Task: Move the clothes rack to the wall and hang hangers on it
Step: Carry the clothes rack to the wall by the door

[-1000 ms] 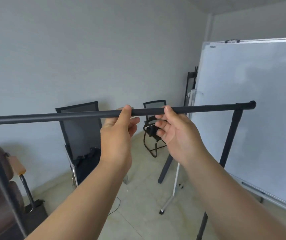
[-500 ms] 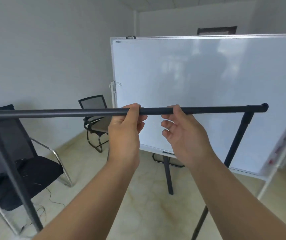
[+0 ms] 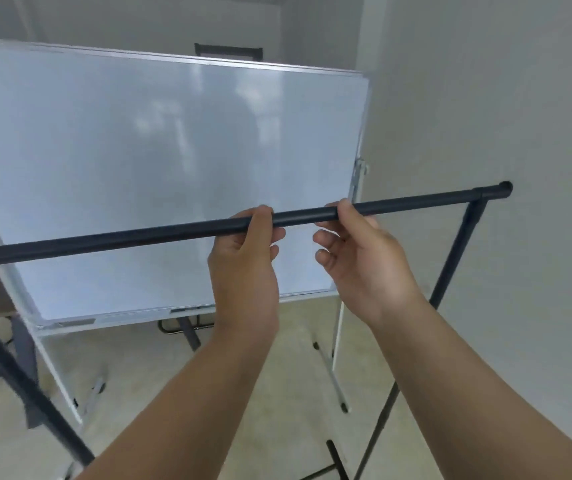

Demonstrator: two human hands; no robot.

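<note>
A black metal clothes rack (image 3: 121, 239) crosses the view, its top bar tilted up toward the right. My left hand (image 3: 243, 265) grips the bar near its middle from below, thumb over the top. My right hand (image 3: 360, 258) holds the bar just to the right, thumb on the bar and fingers curled under it. The rack's right upright (image 3: 450, 268) slants down toward the floor close to the grey wall (image 3: 502, 98) on the right. Its left leg (image 3: 18, 375) runs down at the lower left. No hangers are in view.
A large whiteboard (image 3: 156, 174) on a wheeled metal stand (image 3: 338, 348) stands just behind the rack, filling the left and centre. Beige tiled floor (image 3: 277, 393) lies below. A dark frame (image 3: 229, 50) shows above the whiteboard at the back.
The view has swung to the right with the rack: the chairs have left the frame, the whiteboard has shifted left, and the right wall now stands beside the rack's right end. Both hands stay on the bar.
</note>
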